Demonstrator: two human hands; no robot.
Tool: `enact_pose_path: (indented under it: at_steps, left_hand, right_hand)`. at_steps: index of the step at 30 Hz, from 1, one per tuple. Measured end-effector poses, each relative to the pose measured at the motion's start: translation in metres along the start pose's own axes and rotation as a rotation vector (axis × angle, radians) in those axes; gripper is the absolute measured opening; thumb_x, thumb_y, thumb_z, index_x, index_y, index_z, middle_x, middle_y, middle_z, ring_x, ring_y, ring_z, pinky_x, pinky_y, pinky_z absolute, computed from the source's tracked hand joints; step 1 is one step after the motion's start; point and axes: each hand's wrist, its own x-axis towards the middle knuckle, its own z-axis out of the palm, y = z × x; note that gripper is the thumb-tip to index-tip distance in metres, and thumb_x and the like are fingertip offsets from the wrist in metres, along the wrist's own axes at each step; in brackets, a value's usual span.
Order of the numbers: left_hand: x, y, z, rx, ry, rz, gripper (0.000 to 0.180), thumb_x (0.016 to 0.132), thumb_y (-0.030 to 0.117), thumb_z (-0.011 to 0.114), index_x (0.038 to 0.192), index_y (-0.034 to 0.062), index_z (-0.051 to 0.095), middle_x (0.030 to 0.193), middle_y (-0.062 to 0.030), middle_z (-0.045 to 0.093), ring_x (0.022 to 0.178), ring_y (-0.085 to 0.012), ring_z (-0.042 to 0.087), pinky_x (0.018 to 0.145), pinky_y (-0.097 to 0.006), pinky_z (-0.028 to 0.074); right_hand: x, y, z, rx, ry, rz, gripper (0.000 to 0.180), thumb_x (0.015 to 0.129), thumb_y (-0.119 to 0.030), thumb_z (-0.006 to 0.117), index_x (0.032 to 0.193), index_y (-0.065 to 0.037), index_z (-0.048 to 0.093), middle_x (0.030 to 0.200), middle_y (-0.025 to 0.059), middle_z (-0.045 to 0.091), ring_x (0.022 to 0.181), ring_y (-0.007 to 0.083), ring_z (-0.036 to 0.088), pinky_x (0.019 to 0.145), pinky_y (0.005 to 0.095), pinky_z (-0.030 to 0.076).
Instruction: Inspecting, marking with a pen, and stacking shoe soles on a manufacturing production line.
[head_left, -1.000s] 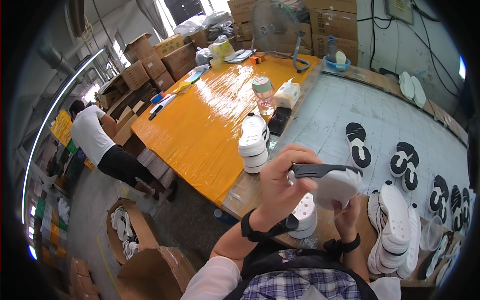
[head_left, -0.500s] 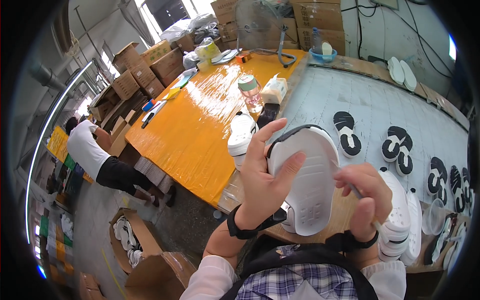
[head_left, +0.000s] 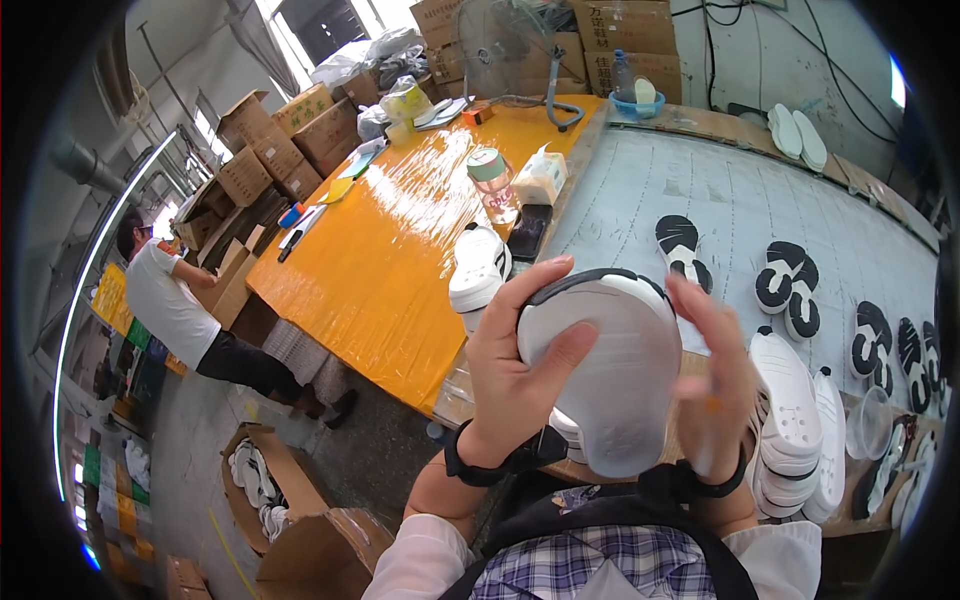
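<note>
Since the earlier frame, white shoe sole [head_left: 608, 375] turned flatter toward the camera, inner face up, and lowered slightly toward the chest; both hands have closed in around it.

Item: white shoe sole, black-rimmed at its upper end, held in mid-air at lower centre of the frame, above the near edge of the tabletop [head_left: 700, 200].

Left hand [head_left: 510, 385]: fingers curled over the upper edge, thumb pressed flat on the inner face; firm hold.

Right hand [head_left: 715, 385]: fingers nearly straight, lying along the sole's right edge, steadying more than clamping.

Step in hand, by my judgement: inspection of the sole's inner face. Next move likely calls for a turn of the sole or a set-down among the others, left hand's hold kept steady.

Nearby: stack of white soles [head_left: 790, 420] at lower right; black-and-white soles [head_left: 785, 280] laid out in rows on the grey surface; small stack [head_left: 478, 270] by the orange sheet [head_left: 390, 240]; a person in a white shirt [head_left: 165, 300] at left.
</note>
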Motion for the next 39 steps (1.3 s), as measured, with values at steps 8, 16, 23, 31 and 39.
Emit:
enact_pose_path:
  at_steps: [8,16,23,31,39]
  left_hand:
    - [0.019,0.015,-0.011,0.069,-0.172,0.288,0.026,0.086,0.023,0.058,0.096,-0.0015,0.059,0.089,-0.0079,0.056,0.078,-0.0113,0.053,0.069,-0.023,0.043]
    - [0.014,0.031,-0.006,-0.261,-0.109,-0.06,0.024,0.084,0.011,0.054,0.067,-0.0036,0.061,0.071,-0.0046,0.05,0.061,-0.0075,0.042,0.054,-0.021,0.032]
    - [0.013,0.036,-0.006,-0.274,-0.223,-0.249,0.024,0.081,0.007,0.057,0.06,-0.0032,0.06,0.067,-0.0024,0.049,0.06,-0.0064,0.041,0.053,-0.021,0.031]
    - [0.009,0.028,0.001,0.02,-0.179,0.092,0.023,0.084,0.019,0.058,0.082,-0.0034,0.062,0.08,-0.0082,0.053,0.073,-0.0135,0.048,0.067,-0.024,0.037]
    - [0.016,0.023,0.006,0.183,-0.192,0.342,0.023,0.076,0.0,0.064,0.099,0.0002,0.061,0.089,-0.0085,0.055,0.075,-0.0136,0.054,0.064,-0.022,0.043]
  right_hand:
    - [-0.011,-0.005,0.008,-0.061,-0.013,0.015,0.051,0.066,-0.009,0.074,0.11,0.0,0.052,0.086,0.0161,0.062,0.067,0.0254,0.061,0.058,0.0282,0.047]
    - [-0.02,-0.003,0.007,-0.215,0.073,-0.328,0.035,0.069,-0.004,0.064,0.101,-0.002,0.052,0.086,0.0124,0.062,0.07,0.0259,0.062,0.058,0.0308,0.051]
    - [-0.029,0.007,0.002,-0.21,0.068,-0.419,0.031,0.071,-0.008,0.064,0.099,-0.003,0.052,0.089,0.0128,0.061,0.07,0.0267,0.061,0.059,0.0331,0.052]
    - [-0.021,0.003,0.002,-0.126,0.111,-0.13,0.035,0.073,-0.011,0.068,0.102,0.001,0.053,0.081,0.0127,0.061,0.065,0.024,0.06,0.055,0.0292,0.048]
    - [-0.012,-0.015,-0.015,-0.014,0.042,0.123,0.042,0.07,-0.013,0.073,0.105,0.003,0.057,0.084,0.014,0.063,0.071,0.0192,0.062,0.063,0.0251,0.047]
